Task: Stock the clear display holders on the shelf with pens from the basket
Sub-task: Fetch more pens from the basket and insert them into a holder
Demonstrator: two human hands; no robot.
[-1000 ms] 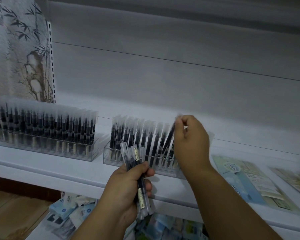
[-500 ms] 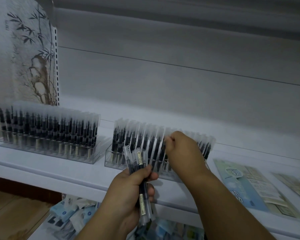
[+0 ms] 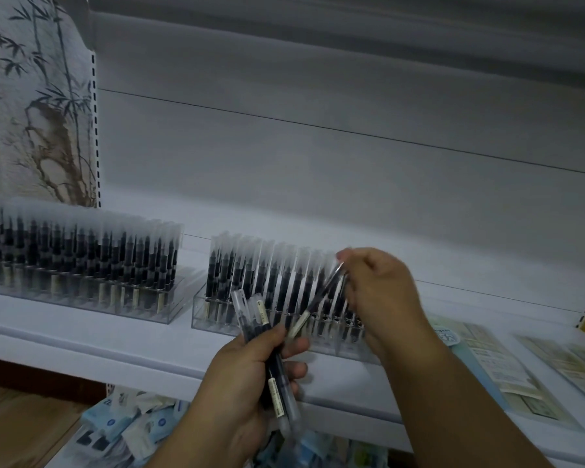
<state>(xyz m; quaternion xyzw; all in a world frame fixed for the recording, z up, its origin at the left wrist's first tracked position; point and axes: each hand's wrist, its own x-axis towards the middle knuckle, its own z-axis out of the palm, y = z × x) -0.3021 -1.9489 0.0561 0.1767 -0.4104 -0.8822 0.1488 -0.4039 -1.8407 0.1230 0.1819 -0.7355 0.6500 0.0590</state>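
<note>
A bundle of pens (image 3: 274,359) is gripped in the left hand (image 3: 250,376) at the shelf's (image 3: 115,339) front edge. One pen (image 3: 318,297), pinched near its cap by the right hand (image 3: 379,288), is held tilted over the right holder (image 3: 210,319). Judged light, stiff, slippery; best taken at the cap end.

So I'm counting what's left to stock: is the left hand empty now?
No, the left hand grips a small bunch of pens below the right-hand clear holder.

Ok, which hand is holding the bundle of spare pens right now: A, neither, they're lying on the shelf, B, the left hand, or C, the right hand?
B: the left hand grips the bundle of pens, while the right hand pinches a single pen over the holder.
</note>
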